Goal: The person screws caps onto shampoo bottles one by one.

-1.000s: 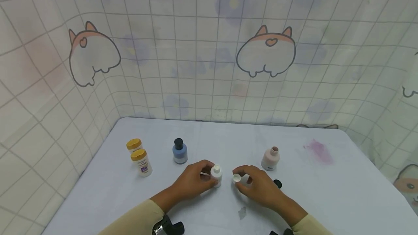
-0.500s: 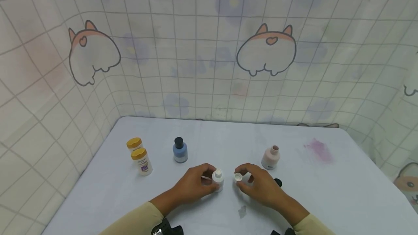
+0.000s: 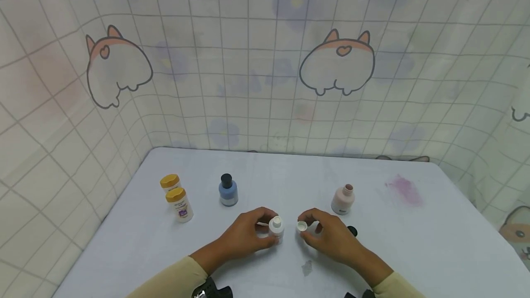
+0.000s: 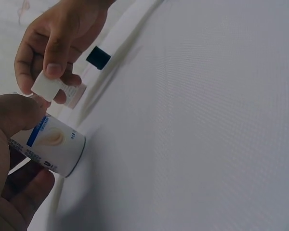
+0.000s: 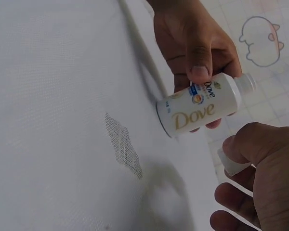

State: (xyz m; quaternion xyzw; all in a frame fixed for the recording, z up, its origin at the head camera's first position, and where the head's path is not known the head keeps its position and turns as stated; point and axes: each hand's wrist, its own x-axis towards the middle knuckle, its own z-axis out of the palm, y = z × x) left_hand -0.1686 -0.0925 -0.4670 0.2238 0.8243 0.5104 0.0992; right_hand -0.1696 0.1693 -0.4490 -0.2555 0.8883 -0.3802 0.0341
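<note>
My left hand point(image 3: 247, 234) grips a small white Dove bottle point(image 3: 276, 230) upright by its sides, with thumb and fingers around it. In the right wrist view the bottle point(image 5: 202, 111) shows gold lettering and an uncapped neck. A little to the right, my right hand point(image 3: 331, 237) pinches a white cap point(image 3: 302, 226) between thumb and fingertips, its hollow side facing up. Cap and bottle are a short gap apart in the head view. Near the right hand lies a black cap point(image 3: 353, 230), partly hidden by it. Behind stands an uncapped pink bottle point(image 3: 342, 200).
A blue bottle with a black cap point(image 3: 228, 192) stands behind my left hand. Two white bottles with yellow lids, a front one point(image 3: 182, 208) and a rear one point(image 3: 169, 181), stand farther left. The white table point(image 3: 414, 252) bears a pink stain point(image 3: 406, 191) and a grey patch point(image 3: 307, 268).
The white bottle has shifted slightly right and toward the person. The white cap has also moved slightly right, in the right hand's pinch. In the last half second both hands stay almost still.
</note>
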